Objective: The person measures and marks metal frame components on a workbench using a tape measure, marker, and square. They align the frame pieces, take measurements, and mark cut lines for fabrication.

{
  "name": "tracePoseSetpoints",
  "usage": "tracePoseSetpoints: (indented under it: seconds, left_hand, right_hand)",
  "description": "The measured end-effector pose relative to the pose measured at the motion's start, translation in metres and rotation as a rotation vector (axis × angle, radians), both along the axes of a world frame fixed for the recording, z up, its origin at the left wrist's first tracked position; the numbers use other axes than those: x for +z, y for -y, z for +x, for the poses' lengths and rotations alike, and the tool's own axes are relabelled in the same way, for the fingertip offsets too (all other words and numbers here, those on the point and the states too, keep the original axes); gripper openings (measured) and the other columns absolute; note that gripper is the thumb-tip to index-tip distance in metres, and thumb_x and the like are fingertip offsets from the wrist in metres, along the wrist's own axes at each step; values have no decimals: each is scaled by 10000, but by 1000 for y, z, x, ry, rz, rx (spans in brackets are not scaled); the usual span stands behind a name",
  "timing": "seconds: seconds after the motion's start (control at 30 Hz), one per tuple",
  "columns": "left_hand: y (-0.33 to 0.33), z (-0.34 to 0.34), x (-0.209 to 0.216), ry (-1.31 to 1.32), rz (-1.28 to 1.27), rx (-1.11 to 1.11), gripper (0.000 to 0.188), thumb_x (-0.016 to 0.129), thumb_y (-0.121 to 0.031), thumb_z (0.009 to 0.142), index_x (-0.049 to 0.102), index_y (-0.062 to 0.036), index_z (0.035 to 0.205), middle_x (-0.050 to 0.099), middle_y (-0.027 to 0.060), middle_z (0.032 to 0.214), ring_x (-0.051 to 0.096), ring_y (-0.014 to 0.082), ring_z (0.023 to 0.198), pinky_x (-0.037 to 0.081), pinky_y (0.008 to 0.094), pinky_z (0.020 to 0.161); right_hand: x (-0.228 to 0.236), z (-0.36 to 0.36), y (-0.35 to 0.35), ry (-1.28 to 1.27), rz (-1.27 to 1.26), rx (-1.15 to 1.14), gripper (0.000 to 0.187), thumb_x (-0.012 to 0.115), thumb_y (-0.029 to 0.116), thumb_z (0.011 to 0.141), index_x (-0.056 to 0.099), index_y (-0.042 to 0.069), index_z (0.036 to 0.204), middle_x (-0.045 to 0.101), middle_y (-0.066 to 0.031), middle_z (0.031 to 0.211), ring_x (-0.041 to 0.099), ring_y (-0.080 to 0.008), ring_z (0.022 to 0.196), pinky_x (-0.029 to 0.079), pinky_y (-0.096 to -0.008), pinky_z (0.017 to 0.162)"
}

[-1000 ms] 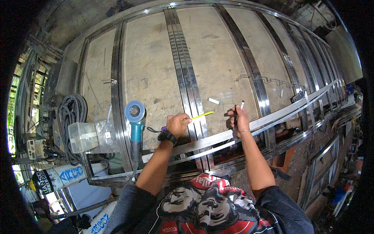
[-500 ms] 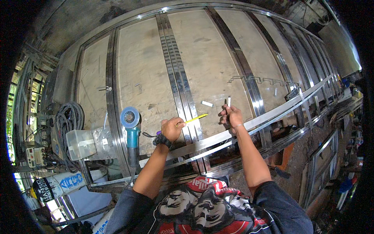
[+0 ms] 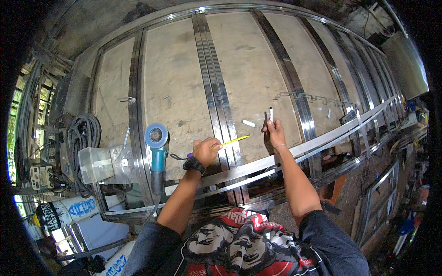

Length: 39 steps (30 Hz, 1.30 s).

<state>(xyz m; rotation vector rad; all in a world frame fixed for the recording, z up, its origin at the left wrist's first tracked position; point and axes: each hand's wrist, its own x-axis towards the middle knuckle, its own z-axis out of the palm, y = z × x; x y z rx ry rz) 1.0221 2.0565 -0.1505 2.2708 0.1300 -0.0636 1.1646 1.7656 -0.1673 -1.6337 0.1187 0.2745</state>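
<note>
My left hand (image 3: 207,151) is closed on a tape measure. Its short yellow blade (image 3: 236,139) sticks out to the right over a pair of shiny metal bars (image 3: 215,106). A bit of purple casing (image 3: 189,155) and a dark strap show at the hand's left side. In my right hand (image 3: 275,132) is a white marker (image 3: 270,115), pinched upright with its black end up. Left of that hand, a small white block (image 3: 248,123) lies on the board, apart from the fingers.
An angle grinder (image 3: 157,156) lies left of my left hand, beside a clear plastic box (image 3: 94,164) and coiled cable (image 3: 84,135). Long metal strips (image 3: 304,149) run across the near edge. A zigzag metal piece (image 3: 313,97) lies to the right. Metal bars divide the board (image 3: 175,69).
My right hand has risen slightly, and the marker in it shows more of its length. The left hand keeps its hold on the tape measure. The whole view has shifted a little.
</note>
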Motion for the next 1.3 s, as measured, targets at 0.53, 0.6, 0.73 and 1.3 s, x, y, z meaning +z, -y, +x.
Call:
tracePoseSetpoints:
  seconds: [0.53, 0.6, 0.73, 1.3]
  left_hand:
    - [-1, 0, -7, -7, 49, -20, 221, 681, -352, 957, 751, -149, 907, 735, 42, 915, 656, 268, 873, 372, 432, 908]
    - [-1, 0, -7, 11, 44, -13, 225, 682, -358, 955, 752, -150, 905, 735, 44, 917, 656, 271, 872, 373, 434, 907]
    - [0, 0, -5, 135, 74, -11, 220, 729, -316, 918, 743, -100, 882, 739, 81, 845, 698, 305, 793, 459, 439, 794]
    - [-1, 1, 1, 163, 50, -35, 196, 729, -276, 923, 747, -83, 893, 735, 93, 872, 700, 317, 807, 474, 446, 771]
  right_hand:
    - [19, 24, -13, 83, 158, -220, 295, 706, 206, 1026, 675, 33, 1263, 710, -28, 1092, 632, -116, 996, 480, -270, 936]
    - [30, 23, -15, 96, 138, -231, 305, 729, 214, 1011, 682, 33, 1252, 692, -6, 1058, 610, -99, 948, 479, -252, 872]
    - [58, 5, -21, 155, 145, -220, 206, 796, 151, 952, 673, 51, 1085, 638, 27, 950, 547, -75, 831, 455, -242, 746]
    - [61, -57, -44, 395, -166, 501, 111, 772, 33, 881, 680, -2, 931, 707, -50, 867, 639, -109, 833, 525, -291, 792]
